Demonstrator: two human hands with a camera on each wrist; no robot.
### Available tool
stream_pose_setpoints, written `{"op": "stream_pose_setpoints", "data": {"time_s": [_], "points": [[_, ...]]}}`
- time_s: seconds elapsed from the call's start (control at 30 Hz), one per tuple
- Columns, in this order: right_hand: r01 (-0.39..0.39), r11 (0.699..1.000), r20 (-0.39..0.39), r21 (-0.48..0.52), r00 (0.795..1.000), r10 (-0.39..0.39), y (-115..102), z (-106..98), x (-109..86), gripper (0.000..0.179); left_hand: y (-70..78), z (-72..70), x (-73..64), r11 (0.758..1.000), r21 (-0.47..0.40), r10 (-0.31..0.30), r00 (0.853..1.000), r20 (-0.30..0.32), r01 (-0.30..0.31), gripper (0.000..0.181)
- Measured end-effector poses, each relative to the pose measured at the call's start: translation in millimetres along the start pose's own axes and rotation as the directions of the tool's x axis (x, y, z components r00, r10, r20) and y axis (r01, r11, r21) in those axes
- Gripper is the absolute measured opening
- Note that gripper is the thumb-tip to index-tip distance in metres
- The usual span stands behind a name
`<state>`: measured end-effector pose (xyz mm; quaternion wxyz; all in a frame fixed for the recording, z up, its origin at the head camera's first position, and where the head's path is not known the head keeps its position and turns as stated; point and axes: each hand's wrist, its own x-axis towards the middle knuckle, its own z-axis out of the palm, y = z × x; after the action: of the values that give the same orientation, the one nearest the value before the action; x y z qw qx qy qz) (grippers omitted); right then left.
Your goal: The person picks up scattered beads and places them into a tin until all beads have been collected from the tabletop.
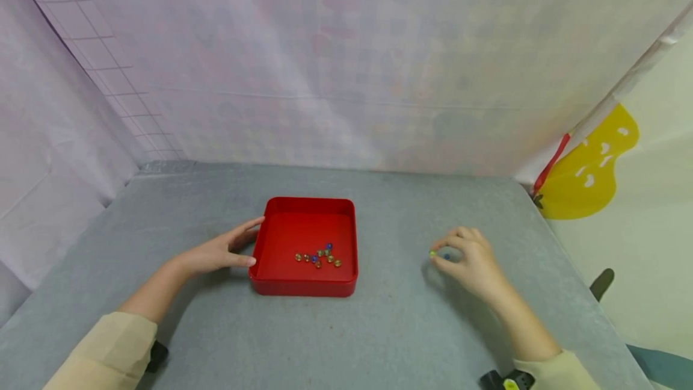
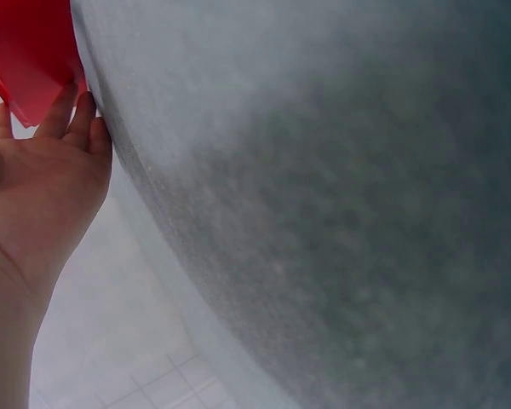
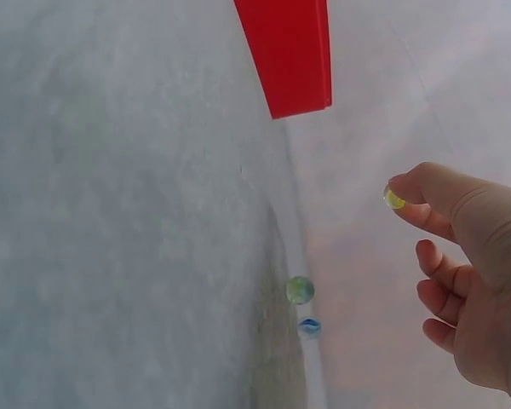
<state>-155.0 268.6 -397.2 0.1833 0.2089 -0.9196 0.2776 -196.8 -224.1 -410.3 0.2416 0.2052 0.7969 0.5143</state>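
Note:
A square red tray (image 1: 304, 288) stands on the grey table with several small amber and blue marbles (image 1: 318, 257) on its floor. My left hand (image 1: 219, 251) touches the tray's left side, its thumb and fingers spread and fairly straight; the left wrist view shows the fingertips against the red wall. To the right of the tray, my right hand (image 1: 470, 260) pinches a yellow marble (image 3: 394, 198) between thumb and index finger, above the table. Under that hand, a green marble (image 3: 300, 290) and a blue marble (image 3: 309, 327) lie on the table; the head view hides the green one.
The grey table (image 1: 379, 342) reaches back to a pale cloth wall (image 1: 346, 107). Light cloth also hangs on the left. A yellow printed shape (image 1: 585, 179) shows on the right beyond the table's edge. Dark straps sit at both wrists.

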Motion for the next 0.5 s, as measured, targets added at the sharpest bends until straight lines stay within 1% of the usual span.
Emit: {"op": "stream_pose_setpoints", "data": {"time_s": [0.13, 0.5], "points": [[0.035, 0.999, -0.024, 0.003, 0.999, -0.034, -3.1, 1.3, 1.8, 0.017, -0.2, 0.0, 0.7, 1.000, 0.005, -0.002, 1.000, -0.002, 0.002, 0.084], [-0.016, 0.999, 0.026, 0.040, 1.000, 0.015, -16.0, 4.0, 7.7, 0.016, -1.0, -0.1, 0.8, 1.000, -0.005, 0.013, 1.000, 0.007, -0.013, 0.083]]}}
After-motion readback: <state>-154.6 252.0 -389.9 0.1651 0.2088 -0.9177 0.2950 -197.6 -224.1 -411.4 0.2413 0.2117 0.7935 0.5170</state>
